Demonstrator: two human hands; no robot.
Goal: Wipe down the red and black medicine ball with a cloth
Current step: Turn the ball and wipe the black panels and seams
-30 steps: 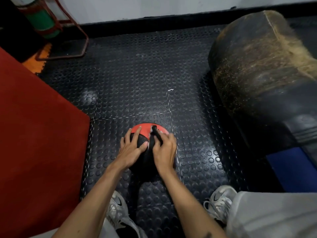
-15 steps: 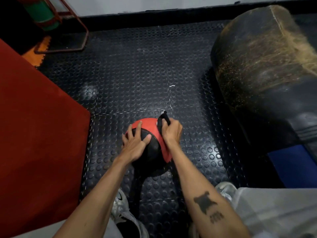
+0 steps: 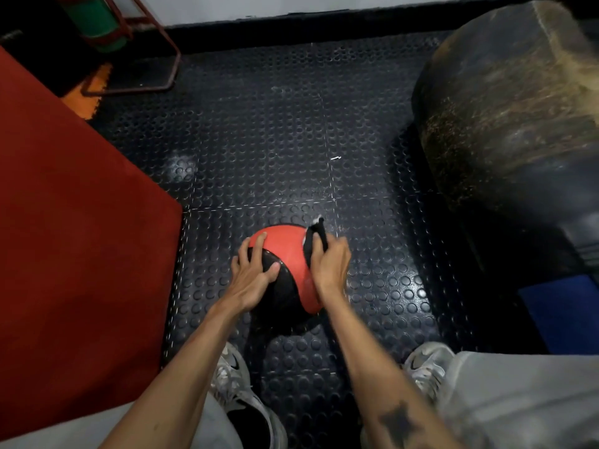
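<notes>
Studded rubber floor (image 3: 265, 150) under glossy round ball (image 3: 285, 251), dark cloth (image 3: 316, 241) pressed on.

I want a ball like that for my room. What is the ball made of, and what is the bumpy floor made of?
The medicine ball looks like smooth rubber or vinyl: its red and black panels shine where light hits them. The floor looks like black rubber tiles, with raised round studs and thin seams between squares. The cloth in the right hand is dark fabric; its kind is hard to tell.
</notes>
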